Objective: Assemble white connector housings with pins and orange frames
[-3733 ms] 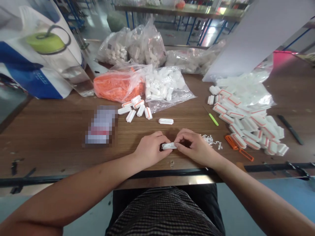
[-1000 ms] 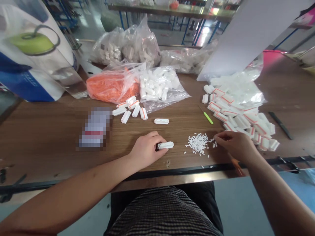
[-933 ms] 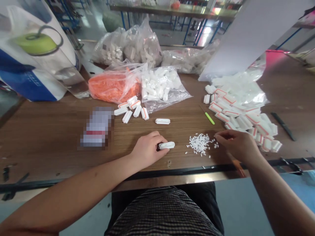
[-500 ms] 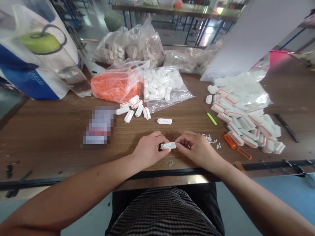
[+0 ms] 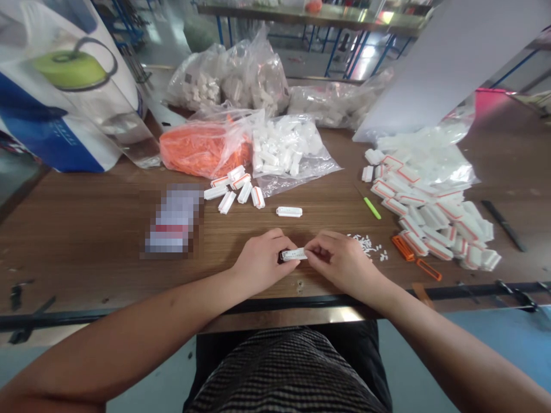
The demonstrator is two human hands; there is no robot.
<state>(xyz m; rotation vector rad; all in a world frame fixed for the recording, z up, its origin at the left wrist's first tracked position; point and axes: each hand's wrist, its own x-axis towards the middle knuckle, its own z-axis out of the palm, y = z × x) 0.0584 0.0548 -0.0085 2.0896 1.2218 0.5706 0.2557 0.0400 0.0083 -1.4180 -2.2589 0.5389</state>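
White plastic strip (image 5: pixel 294 254), long and narrow with a row of small marks along it, sits at the front edge of the table (image 5: pixel 90 258), held between both hands. The left hand (image 5: pixel 263 259) is curled closed around one end, with a small black piece (image 5: pixel 281 257) showing at that end, while the right hand (image 5: pixel 343 263) is almost closed, its fingertips (image 5: pixel 310 256) pinching the other end. Just beyond them lies a single white bar (image 5: pixel 289 211), and further back is a small group of white bars (image 5: pixel 235 190), close to a clear bag of white pieces (image 5: pixel 287 148) and a bag of orange pieces (image 5: pixel 202 151). To the right are a small scatter of tiny white pegs (image 5: pixel 367 246), two orange frames (image 5: pixel 403 248) and a large heap of white bars with orange edges (image 5: pixel 434 221), spilling from a clear bag (image 5: pixel 430 158). Judging by how things lie, the orange-edged heap looks like the part already done, though that is only a judgement, while the full bags and the pegs appear to be what is left
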